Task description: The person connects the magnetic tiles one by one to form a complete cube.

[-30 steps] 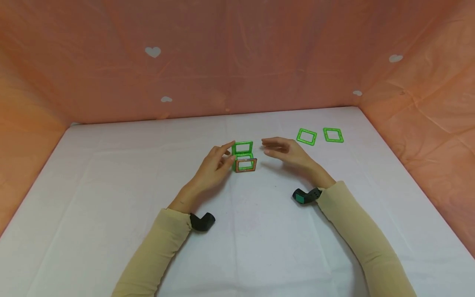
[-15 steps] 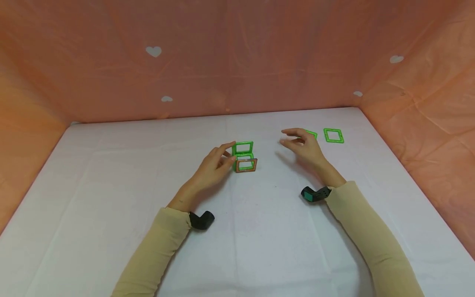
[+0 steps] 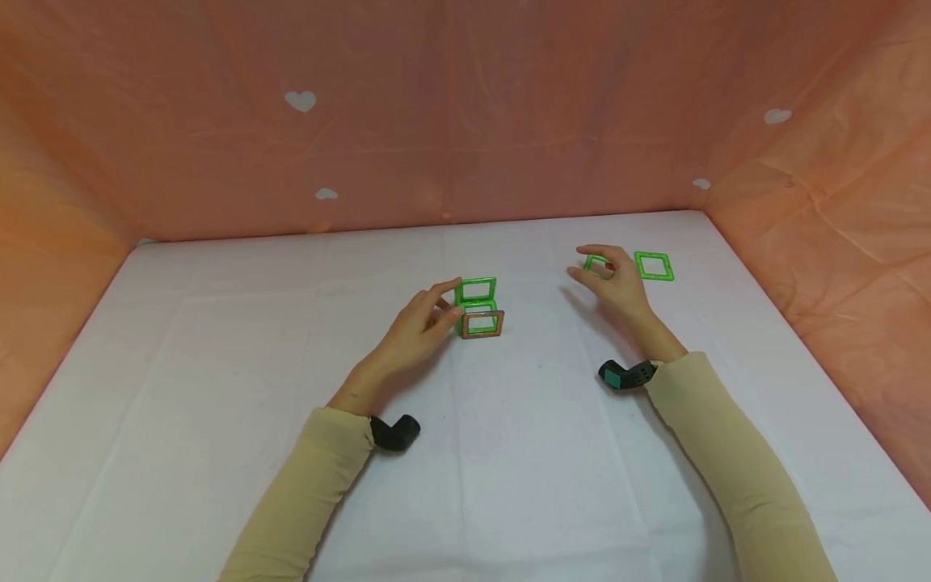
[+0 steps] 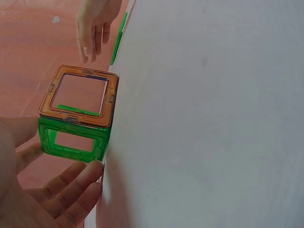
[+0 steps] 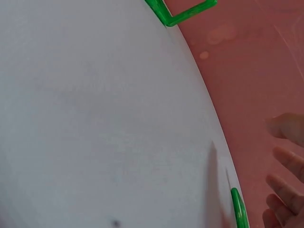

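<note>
A small box of square magnetic tiles, several green [image 3: 478, 301] and one orange [image 3: 482, 335], stands on the white cloth in mid-table. My left hand [image 3: 410, 331] rests its fingertips against the box's left side; the left wrist view leaves the orange tile [image 4: 71, 117] uncovered, facing the camera. My right hand [image 3: 617, 283] hovers over a loose green tile [image 3: 587, 263], partly hiding it, with thumb and fingers apart. In the right wrist view those spread fingers [image 5: 287, 164] hold nothing, and a flat green tile [image 5: 240, 211] lies near them.
Another loose green tile [image 3: 655, 277] lies flat just right of my right hand. An orange cloth wall [image 3: 444, 121] with pale hearts rises behind the white table [image 3: 502, 453] and along both sides. Each wrist wears a small black camera [image 3: 396, 433].
My right hand has moved right, away from the tile box, to the nearer loose green tile. My left hand and the box have stayed put.
</note>
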{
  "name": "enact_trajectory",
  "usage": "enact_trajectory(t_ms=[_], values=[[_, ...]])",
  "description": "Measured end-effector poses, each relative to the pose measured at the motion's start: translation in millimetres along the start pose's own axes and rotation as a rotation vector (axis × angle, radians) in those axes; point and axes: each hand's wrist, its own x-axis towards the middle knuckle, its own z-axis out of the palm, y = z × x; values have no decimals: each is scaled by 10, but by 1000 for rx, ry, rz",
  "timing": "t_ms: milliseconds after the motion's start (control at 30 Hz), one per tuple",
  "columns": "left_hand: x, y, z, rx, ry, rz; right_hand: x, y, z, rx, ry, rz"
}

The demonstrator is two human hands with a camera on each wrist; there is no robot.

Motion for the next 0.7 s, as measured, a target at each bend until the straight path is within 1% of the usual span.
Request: enact_trajectory(t_ms=[233,500,700], values=[[-3,-17,11,30,3,35,-3,28,-13,-30,29,16],[5,-38,16,19,1,34,14,68,-51,-49,0,151],[9,-46,6,12,-7,22,52,71,-76,-100,-24,196]])
